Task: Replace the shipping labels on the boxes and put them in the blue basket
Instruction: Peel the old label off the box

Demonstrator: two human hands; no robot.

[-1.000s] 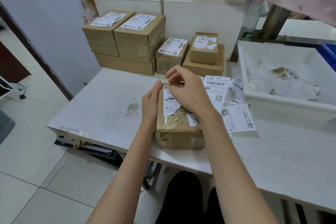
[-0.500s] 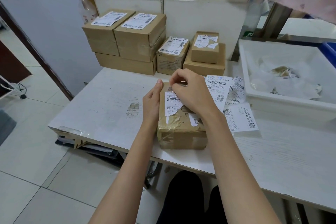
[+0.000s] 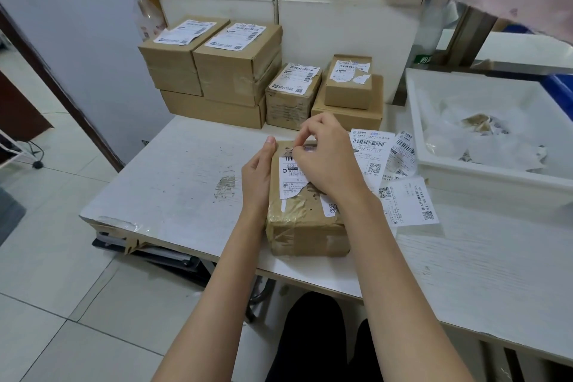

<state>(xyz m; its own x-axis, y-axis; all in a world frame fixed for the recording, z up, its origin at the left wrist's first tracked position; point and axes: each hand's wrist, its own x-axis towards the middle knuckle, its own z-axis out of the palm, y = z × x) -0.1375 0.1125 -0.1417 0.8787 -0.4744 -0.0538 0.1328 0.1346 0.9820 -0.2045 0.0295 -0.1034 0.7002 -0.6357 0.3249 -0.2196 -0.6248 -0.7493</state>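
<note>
One taped cardboard box is set on the white table near its front edge, with a partly torn shipping label on its top. The box's left side is steadied by the left hand, fingers straight and flat against it. A torn edge of the label at the far end is pinched by the curled fingers of the right hand. Loose labels are spread just to the right, beside a white tray holding paper scraps. More labelled boxes are stacked at the wall behind. A blue basket is partly seen beyond the tray.
</note>
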